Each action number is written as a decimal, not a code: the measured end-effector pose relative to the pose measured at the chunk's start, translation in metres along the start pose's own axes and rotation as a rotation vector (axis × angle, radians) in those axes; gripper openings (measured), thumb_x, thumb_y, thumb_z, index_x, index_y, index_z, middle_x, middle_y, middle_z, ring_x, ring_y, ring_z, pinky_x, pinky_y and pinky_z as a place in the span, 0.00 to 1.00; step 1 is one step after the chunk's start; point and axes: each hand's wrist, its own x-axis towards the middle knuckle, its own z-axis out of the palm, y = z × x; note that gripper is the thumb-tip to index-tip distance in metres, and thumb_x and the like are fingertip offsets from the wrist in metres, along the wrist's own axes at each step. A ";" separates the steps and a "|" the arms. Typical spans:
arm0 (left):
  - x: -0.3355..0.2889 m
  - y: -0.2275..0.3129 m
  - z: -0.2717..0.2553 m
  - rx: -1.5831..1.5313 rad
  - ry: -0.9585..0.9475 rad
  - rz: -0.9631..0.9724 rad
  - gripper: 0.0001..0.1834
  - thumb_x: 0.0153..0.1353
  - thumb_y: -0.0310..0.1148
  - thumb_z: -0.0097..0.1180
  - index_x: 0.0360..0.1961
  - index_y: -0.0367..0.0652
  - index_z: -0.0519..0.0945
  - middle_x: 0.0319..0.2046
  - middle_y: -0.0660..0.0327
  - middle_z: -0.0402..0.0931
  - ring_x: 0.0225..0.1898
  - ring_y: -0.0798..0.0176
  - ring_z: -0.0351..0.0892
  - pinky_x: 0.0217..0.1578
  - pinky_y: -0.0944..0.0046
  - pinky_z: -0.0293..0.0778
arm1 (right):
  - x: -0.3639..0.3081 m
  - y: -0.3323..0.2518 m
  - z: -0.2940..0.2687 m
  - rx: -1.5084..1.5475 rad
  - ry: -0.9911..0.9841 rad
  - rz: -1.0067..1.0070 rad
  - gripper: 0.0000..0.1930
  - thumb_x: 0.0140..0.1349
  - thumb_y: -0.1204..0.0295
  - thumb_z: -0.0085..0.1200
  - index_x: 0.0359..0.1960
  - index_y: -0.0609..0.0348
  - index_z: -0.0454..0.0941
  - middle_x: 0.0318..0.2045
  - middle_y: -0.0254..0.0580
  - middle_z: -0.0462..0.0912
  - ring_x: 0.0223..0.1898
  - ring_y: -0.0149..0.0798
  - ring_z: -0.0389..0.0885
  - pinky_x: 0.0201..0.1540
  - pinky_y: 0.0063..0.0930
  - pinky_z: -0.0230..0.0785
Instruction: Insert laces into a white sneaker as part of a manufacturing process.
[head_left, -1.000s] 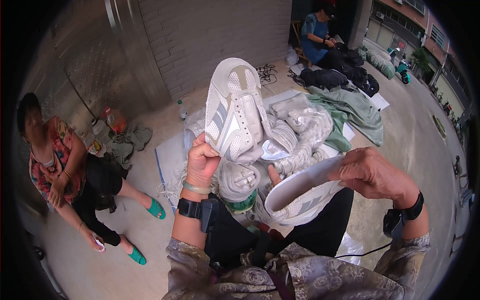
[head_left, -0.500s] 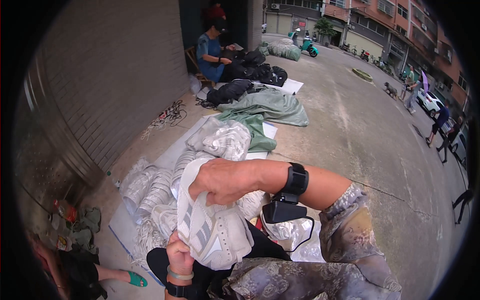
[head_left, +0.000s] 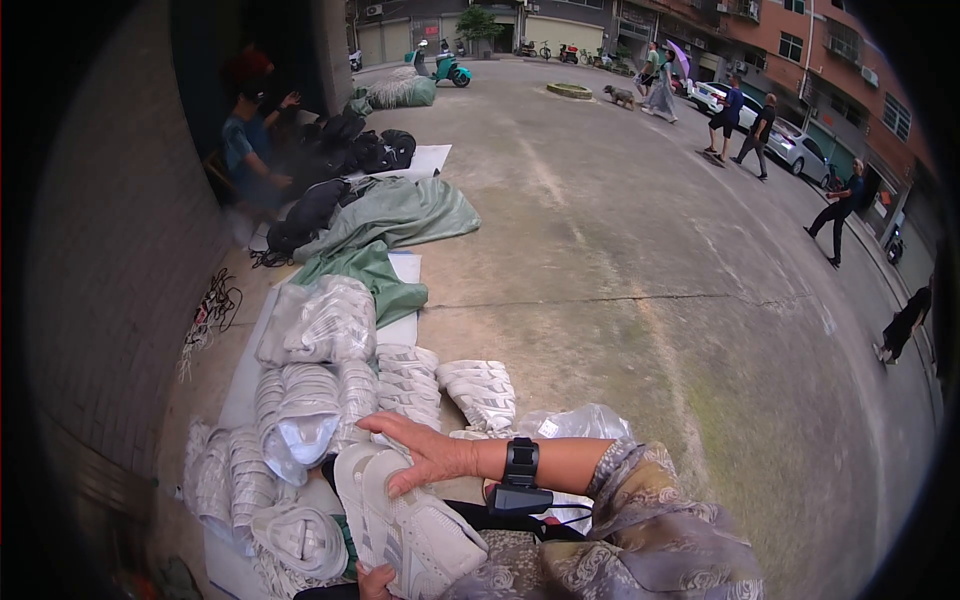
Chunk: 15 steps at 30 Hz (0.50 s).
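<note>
A white shoe upper (head_left: 435, 540) with grey stripes and eyelet holes lies over my lap. My right hand (head_left: 428, 455) grips its far end, thumb on the near side and fingers reaching over the top. My left hand (head_left: 376, 581) pinches the lower edge; much of it is cut off by the frame's bottom. Close beyond, a round bundle of white uppers (head_left: 300, 540) sits on the left. Rows of stacked uppers (head_left: 408, 385) spread out ahead, some in clear plastic.
A clear bag of uppers (head_left: 325, 325) lies beyond the stacks, then green sacking (head_left: 400, 215) and black goods (head_left: 350, 150). Someone in blue sits by the doorway (head_left: 245, 150). A clear plastic bag (head_left: 580, 422) lies past my right forearm. Several people and a dog (head_left: 620, 96) are on the road.
My view has turned right. My right hand has opened its grip somewhat, its index finger now stretched along the upper, which lies lower in view. Both hands still hold the upper.
</note>
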 end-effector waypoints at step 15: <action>0.051 -0.034 0.011 -0.765 0.250 -0.017 0.30 0.61 0.43 0.58 0.58 0.35 0.65 0.46 0.61 0.74 0.47 0.70 0.72 0.51 0.67 0.69 | -0.024 0.054 0.052 0.961 0.090 0.782 0.41 0.60 0.44 0.49 0.66 0.58 0.52 0.56 0.43 0.70 0.56 0.38 0.71 0.60 0.32 0.63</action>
